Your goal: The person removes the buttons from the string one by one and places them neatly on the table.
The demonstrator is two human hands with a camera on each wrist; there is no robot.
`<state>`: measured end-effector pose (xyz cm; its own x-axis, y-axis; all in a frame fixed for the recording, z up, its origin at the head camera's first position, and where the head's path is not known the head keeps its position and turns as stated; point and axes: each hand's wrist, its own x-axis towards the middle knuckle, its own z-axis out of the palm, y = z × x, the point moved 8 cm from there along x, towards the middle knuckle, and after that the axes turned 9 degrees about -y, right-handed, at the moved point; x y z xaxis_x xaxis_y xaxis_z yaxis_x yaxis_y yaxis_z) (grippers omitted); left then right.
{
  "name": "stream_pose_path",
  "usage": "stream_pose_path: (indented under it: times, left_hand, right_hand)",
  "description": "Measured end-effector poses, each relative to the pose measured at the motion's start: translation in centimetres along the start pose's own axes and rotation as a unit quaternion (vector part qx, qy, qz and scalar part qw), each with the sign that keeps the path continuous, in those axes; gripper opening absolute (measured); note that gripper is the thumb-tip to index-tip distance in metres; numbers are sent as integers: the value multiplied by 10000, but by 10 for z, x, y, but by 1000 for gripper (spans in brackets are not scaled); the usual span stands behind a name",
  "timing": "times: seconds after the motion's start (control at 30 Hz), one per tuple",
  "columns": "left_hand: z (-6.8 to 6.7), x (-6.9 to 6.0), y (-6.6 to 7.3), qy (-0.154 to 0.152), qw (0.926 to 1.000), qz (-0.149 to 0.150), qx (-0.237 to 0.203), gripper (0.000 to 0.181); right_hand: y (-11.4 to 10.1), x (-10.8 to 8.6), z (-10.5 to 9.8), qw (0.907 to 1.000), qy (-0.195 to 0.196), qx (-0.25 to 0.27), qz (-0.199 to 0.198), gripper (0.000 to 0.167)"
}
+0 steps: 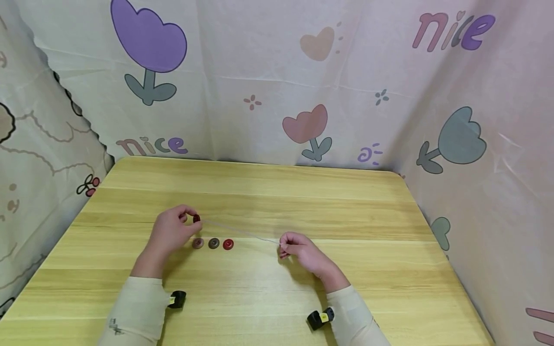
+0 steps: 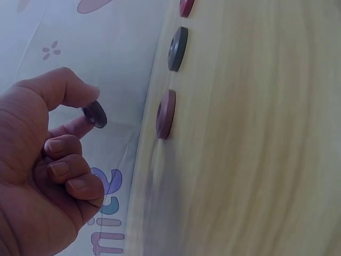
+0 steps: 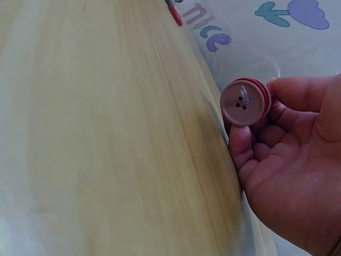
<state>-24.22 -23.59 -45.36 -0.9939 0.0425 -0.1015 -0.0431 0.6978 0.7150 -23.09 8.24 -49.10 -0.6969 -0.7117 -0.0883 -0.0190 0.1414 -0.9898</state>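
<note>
Between thumb and index finger, my left hand [image 1: 170, 229] pinches a dark red button [image 1: 196, 218], seen edge-on as a dark disc [image 2: 96, 114] in the left wrist view. A thin white thread [image 1: 242, 232] stretches from about that button to my right hand [image 1: 305, 252]. There, thumb and fingers grip a small stack of buttons; a pinkish button [image 3: 244, 104] with thread knotted through its holes faces the right wrist camera, and a red button [image 3: 262, 89] shows behind it. Below my left hand lie a pinkish button [image 1: 197, 243], a grey button [image 1: 214, 243] and a red button [image 1: 228, 244] in a row.
A light wooden table [image 1: 259, 302] spreads under both hands. Patterned cloth [image 1: 242, 57] hangs behind it and along both sides. Each sleeve carries a black wrist camera, one on the left [image 1: 178, 299] and one on the right [image 1: 319, 319].
</note>
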Motion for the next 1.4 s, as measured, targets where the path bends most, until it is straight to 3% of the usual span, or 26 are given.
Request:
stream_pose_path:
  times: [0.2,0.67,1.0,1.4]
  left_hand:
    - [-4,-2,-1,98,9999,-29,75,25]
    - [0,-10,1,-222,9997,7,54,23]
    - [13,-19,13,-556,9979,281,163,22]
    - [36,-29,21,-966,9944,382,-195,21]
  right_hand:
    - [-1,-1,1,10000,-8,26,18,15]
    - [-1,-1,1,10000,-30,73,14,13]
    - [-1,0,2,9999,-69,138,-22,14]
    - [-1,0,2,9999,-52,133,-29,15]
